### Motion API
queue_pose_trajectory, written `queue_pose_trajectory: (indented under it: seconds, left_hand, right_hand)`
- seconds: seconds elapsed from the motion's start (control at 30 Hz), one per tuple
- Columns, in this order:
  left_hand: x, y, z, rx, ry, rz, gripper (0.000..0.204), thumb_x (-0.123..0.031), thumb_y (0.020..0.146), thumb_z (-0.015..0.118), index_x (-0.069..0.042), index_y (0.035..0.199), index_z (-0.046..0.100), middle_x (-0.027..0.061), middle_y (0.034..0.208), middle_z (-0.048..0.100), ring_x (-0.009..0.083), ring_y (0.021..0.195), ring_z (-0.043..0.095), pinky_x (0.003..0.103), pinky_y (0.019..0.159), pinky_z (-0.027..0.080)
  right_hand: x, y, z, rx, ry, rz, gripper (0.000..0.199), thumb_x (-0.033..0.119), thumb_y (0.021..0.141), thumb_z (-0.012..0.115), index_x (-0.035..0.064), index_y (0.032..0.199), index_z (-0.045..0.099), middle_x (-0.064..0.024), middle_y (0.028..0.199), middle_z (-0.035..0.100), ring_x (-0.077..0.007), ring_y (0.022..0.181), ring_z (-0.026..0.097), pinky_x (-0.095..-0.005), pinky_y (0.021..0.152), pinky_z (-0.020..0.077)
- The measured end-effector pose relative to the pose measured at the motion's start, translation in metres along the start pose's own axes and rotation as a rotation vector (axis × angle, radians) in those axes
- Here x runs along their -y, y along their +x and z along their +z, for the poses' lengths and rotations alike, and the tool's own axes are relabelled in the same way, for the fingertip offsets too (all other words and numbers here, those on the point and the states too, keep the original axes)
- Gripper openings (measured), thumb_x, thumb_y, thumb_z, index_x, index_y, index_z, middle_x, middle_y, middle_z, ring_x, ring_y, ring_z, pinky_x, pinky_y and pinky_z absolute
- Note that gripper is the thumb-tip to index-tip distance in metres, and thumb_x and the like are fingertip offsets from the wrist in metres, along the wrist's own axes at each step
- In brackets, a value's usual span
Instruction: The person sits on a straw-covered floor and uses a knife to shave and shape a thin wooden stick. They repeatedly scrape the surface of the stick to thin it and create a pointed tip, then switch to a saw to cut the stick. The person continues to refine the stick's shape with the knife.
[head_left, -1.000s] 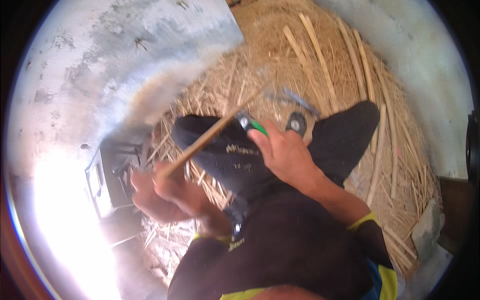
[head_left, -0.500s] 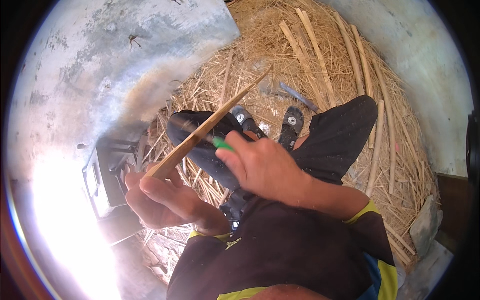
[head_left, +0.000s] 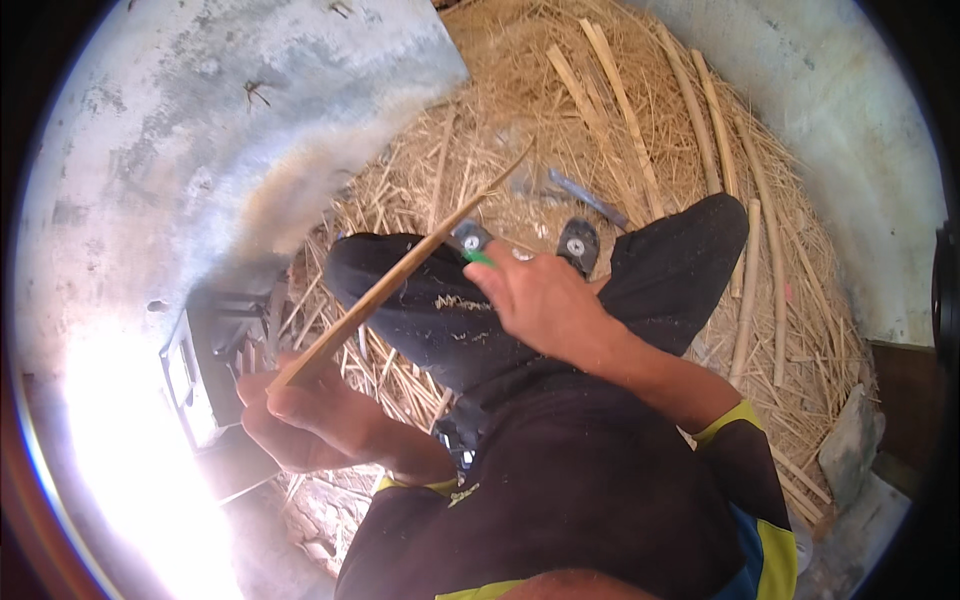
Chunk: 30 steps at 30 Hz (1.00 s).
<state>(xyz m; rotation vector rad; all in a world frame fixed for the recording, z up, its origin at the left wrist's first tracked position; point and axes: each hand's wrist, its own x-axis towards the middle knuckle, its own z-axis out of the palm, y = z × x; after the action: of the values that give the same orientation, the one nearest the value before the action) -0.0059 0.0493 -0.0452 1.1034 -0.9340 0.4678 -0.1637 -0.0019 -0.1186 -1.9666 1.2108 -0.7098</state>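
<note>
My left hand (head_left: pixel 318 418) is closed around the near end of a long split bamboo strip (head_left: pixel 385 287). The strip slants up and away to the right across my left knee and tapers to a thin, curved far tip. My right hand (head_left: pixel 545 300) is closed on a knife with a green handle (head_left: pixel 478 258), close to the strip's right side around its upper half. Little of the blade can be made out, so I cannot tell whether it touches the bamboo. Pale shavings lie on my dark trousers (head_left: pixel 440 345).
Straw-like shavings (head_left: pixel 500 110) cover the floor. Long bamboo pieces (head_left: pixel 622 90) lie at the far right, and a grey metal tool (head_left: pixel 588 198) rests beyond my feet. A dark boxy object (head_left: pixel 205 370) stands at left; a stone (head_left: pixel 850 445) leans near the right wall (head_left: pixel 850 150).
My right hand with the knife has moved up and away along the bamboo strip. My left hand has shifted slightly left and nearer, and shavings now show on the trousers.
</note>
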Motion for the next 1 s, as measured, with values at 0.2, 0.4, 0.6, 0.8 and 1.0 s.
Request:
queue_pose_trajectory:
  seconds: [0.2,0.4,0.6,0.8,1.0]
  left_hand:
    - [-0.002,0.0,0.0,0.14,0.031,-0.07,0.039,-0.028,0.101,0.049,0.004,0.08,0.042,0.0092,0.076,0.044,0.0149,0.064,0.05,0.024,0.048,0.047]
    - [-0.001,0.001,-0.006,0.026,0.051,-0.029,0.039,-0.03,0.101,0.05,0.002,0.08,0.05,0.0074,0.071,0.049,0.0115,0.054,0.05,0.021,0.043,0.038]
    - [-0.004,-0.008,0.007,0.103,-0.054,-0.022,0.04,-0.031,0.102,0.047,0.0,0.077,0.043,0.007,0.071,0.043,0.0111,0.051,0.044,0.022,0.043,0.037]
    - [0.005,0.0,-0.008,0.261,-0.007,0.136,0.052,-0.05,0.098,0.045,0.001,0.089,0.046,0.0107,0.073,0.045,0.011,0.047,0.041,0.021,0.039,0.033]
    - [0.012,0.009,-0.013,0.482,-0.121,0.165,0.044,-0.042,0.101,0.044,0.001,0.091,0.047,0.011,0.075,0.048,0.013,0.057,0.047,0.02,0.042,0.036]
  right_hand:
    - [-0.056,0.018,0.021,-0.099,-0.088,0.014,0.036,0.033,0.1,0.047,-0.0021,0.097,0.055,-0.0264,0.061,0.058,-0.0466,0.06,0.06,-0.0519,0.056,0.0475]
    - [-0.067,0.03,0.028,0.004,-0.162,0.102,0.037,0.035,0.1,0.044,-0.0002,0.107,0.055,-0.0257,0.069,0.063,-0.0471,0.067,0.062,-0.0531,0.063,0.0508]
    - [-0.179,0.026,0.028,-0.071,-0.304,0.397,0.036,0.033,0.1,0.044,-0.0004,0.103,0.058,-0.0272,0.082,0.065,-0.0441,0.076,0.064,-0.0512,0.069,0.0511]
    - [0.022,-0.004,-0.031,0.052,0.295,-0.004,0.029,0.027,0.099,0.05,-0.0011,0.099,0.054,-0.0243,0.063,0.055,-0.0452,0.062,0.057,-0.0469,0.055,0.0427]
    - [0.06,-0.031,-0.029,0.143,0.186,-0.137,0.02,0.02,0.096,0.056,0.001,0.095,0.05,-0.019,0.059,0.055,-0.0394,0.054,0.059,-0.0457,0.048,0.0445]
